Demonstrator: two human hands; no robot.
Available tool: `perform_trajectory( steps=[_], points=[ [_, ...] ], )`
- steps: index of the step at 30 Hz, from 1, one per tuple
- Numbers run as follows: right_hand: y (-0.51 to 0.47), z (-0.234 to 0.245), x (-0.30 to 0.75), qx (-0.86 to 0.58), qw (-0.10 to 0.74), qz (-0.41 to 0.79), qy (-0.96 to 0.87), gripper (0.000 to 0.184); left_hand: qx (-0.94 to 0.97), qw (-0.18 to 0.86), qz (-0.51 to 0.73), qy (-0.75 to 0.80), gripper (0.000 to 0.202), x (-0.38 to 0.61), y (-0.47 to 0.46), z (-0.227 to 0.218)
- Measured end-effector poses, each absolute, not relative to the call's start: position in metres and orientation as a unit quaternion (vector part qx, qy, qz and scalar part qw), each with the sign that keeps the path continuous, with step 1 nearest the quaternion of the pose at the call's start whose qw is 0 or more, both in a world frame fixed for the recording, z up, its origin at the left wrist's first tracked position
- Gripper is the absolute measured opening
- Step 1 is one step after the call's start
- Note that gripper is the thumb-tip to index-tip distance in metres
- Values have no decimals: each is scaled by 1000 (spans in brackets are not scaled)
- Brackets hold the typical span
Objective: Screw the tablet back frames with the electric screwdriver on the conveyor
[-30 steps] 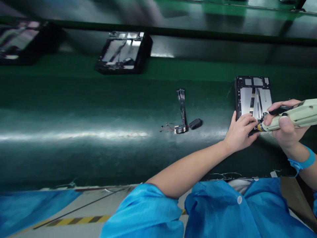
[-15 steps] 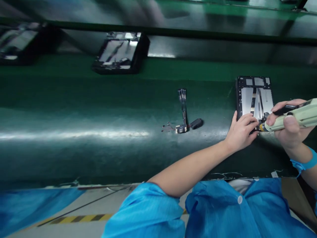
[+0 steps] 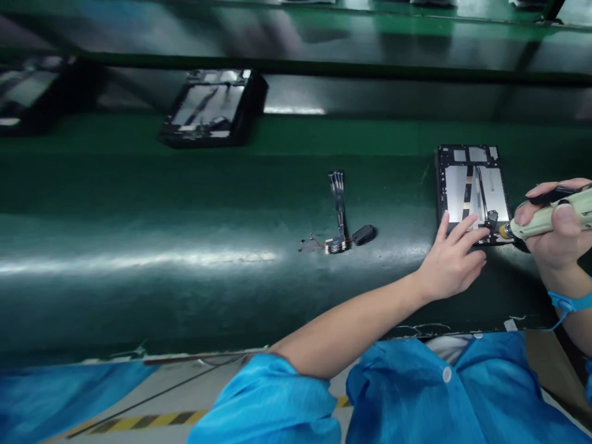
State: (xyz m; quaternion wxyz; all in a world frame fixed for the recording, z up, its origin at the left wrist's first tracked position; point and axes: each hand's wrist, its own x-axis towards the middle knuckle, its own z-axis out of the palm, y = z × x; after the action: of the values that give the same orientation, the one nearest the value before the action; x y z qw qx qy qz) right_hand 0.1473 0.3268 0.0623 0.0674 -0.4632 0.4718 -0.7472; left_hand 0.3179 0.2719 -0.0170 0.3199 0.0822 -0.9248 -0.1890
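Observation:
On the green bench in front of me, at the right, lies an opened tablet-like device [image 3: 494,185] with silvery panels, a black frame and dark flat cables. My left hand [image 3: 451,262] rests at its near edge, fingers spread, fingertips touching the frame. A pale green electric screwdriver [image 3: 546,223] with a yellow collar is gripped in my right hand [image 3: 557,237]. It points left at the device's lower right corner; its tip is too small to make out. A small circuit board [image 3: 335,245] with a bundle of cables and a black oval part [image 3: 364,234] lies left of my hands.
Farther back on the left stands a black-edged opened device [image 3: 208,108], with another one [image 3: 28,92] at the left edge, blurred. A raised ledge [image 3: 393,55] runs along the back. The bench's front edge [image 3: 185,357] is close to my body.
The screwdriver and my right hand have shifted right along the device's near edge. My left hand's fingers have spread and moved off the screwdriver tip. The view has tilted slightly.

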Motion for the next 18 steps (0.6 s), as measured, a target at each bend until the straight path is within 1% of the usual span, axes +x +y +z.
perform_trajectory(
  steps=[5,9,14,18],
  points=[
    [328,66,130,-445,4,-744,498,16,69,251,-148,-954,20,318,278,-20],
    [329,67,114,-426,-33,-754,499,14,83,223,-117,-964,23,316,280,-21],
    [331,61,101,-404,-31,-746,529,18,71,198,-63,-976,17,317,283,-23],
    [332,58,102,-413,-31,-742,528,18,66,211,-71,-973,17,317,283,-24]
  ],
)
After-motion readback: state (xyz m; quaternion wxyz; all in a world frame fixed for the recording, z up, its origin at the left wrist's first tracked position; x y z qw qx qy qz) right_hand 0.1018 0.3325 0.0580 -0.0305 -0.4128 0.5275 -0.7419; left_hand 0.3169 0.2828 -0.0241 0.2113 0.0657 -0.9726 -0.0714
